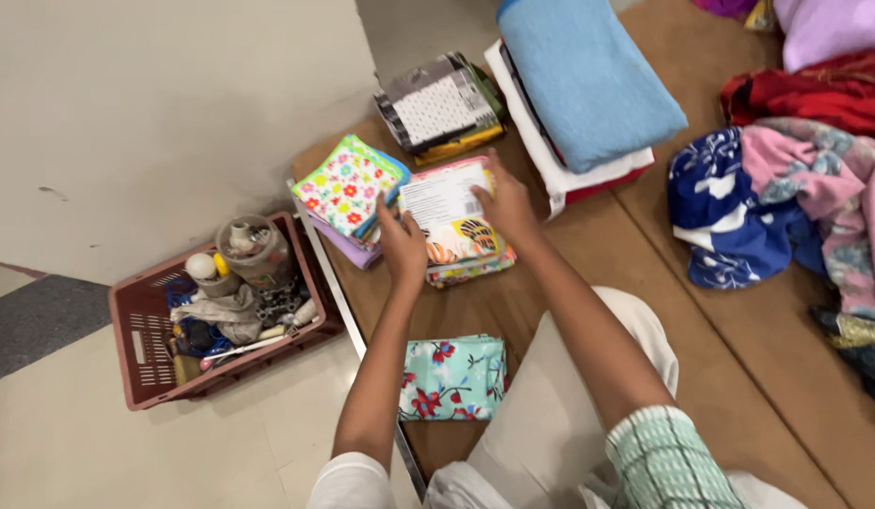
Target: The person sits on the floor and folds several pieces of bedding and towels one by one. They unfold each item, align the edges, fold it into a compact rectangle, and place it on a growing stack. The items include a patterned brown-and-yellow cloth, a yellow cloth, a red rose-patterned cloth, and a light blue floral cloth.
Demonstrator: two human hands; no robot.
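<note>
Both hands on a flat plastic-wrapped cloth packet (453,219), white label panel up, orange and dark print below; it sits atop a short stack of like packets on the wooden platform (588,283). Left hand (402,247) grips the packet's near-left edge, thumb over the top face; right hand (505,205) presses the far-right edge, fingers spread flat; whether its fingertips curl under the wrap is not clear from this angle. To square the packet well, it seems best to keep both palms low, push the edges inward together, and match corners to the packets beneath so the slick wrap does not slide off. Just left of the packet, touching or nearly so: a floral folded cloth (350,186) on a purple one. Behind the packet: a checked black-and-white bundle (439,106) over something yellow. Behind and right: a folded blue towel (586,77) on white and red layers. Nearer the person than the packet: a teal floral fold (453,377) at the platform's edge. Well right of the packet: a loose heap of blue, pink and red fabric (786,188). Left of the packet, down on the pale tiled floor (70,443): a brown plastic crate (143,353) of jars, rags and small tools, against a plain cream wall (173,94).
</note>
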